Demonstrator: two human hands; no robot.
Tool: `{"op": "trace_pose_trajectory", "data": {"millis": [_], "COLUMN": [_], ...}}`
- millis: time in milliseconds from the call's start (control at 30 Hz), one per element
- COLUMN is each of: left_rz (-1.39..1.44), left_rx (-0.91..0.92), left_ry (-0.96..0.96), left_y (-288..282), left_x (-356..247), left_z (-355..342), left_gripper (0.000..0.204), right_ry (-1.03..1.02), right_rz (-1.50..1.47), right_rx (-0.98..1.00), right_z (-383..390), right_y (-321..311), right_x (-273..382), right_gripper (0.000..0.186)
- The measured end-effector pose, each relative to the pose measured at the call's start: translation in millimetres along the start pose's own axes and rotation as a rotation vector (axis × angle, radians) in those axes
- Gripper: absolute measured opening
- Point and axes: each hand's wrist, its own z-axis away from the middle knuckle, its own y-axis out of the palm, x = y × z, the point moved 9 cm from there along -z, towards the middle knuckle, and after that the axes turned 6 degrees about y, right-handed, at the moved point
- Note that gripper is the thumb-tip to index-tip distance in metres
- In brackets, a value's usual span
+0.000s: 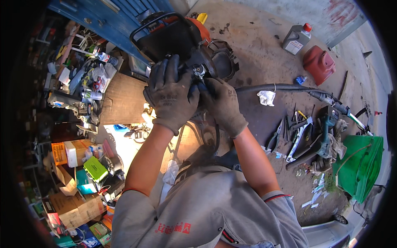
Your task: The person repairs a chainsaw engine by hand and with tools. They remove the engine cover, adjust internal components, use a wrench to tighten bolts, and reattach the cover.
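An orange and black engine-powered machine (163, 39) with a tubular frame stands before me at the top, beside a blue metal shutter (103, 20). Its housing is open around a small silvery metal fitting (198, 71). My left hand (169, 89), in a dark work glove, grips the machine just left of the fitting, fingers curved over it. My right hand (221, 103), also gloved, is closed just below the fitting, thumb and fingertips against it; what exactly they pinch is hidden. A black hose (281, 87) runs off to the right.
At right are a grey jug (295, 39), red fuel can (318, 64), white rag (266, 98), pliers and wrenches (295, 138), a teal tool (328, 122) and green container (357, 165). Left are a wooden board (120, 99), cluttered shelf (82, 78) and cardboard boxes (76, 206).
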Motion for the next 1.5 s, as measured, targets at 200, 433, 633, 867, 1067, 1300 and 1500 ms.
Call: {"op": "trace_pose_trajectory", "data": {"millis": [200, 433, 633, 867, 1067, 1300, 1500], "left_rz": [0.038, 0.013, -0.016, 0.032, 0.049, 0.037, -0.013], "left_rx": [0.043, 0.028, -0.004, -0.025, -0.04, -0.068, -0.104], "left_ry": [-0.014, -0.034, -0.027, -0.021, -0.049, -0.075, -0.09], "left_y": [2.9, 4.7, 5.0, 5.5, 8.0, 13.5, 16.9], "left_x": [3.4, 3.8, 1.3, 3.5, 5.6, 10.1, 10.8], "left_z": [-5.5, -2.6, -4.6, -4.5, -4.8, -3.9, 2.3], "left_gripper": [0.05, 0.049, 0.05, 0.047, 0.044, 0.042, 0.041], "right_ry": [-0.055, -0.065, -0.082, -0.092, -0.045, -0.044, -0.034], "right_rz": [0.009, 0.03, 0.018, 0.019, -0.003, 0.01, -0.034], "right_rx": [-0.039, -0.044, -0.044, -0.058, -0.023, -0.039, -0.015], "right_z": [0.0, -3.1, -6.7, -5.4, -7.5, -9.3, -8.3], "right_y": [-3.0, -1.1, -1.5, -1.6, 0.4, -0.2, 0.6], "right_x": [3.2, 2.0, 2.7, 1.4, -4.2, -6.3, -6.4], "right_gripper": [0.026, 0.026, 0.025, 0.024, 0.025, 0.029, 0.031]}}
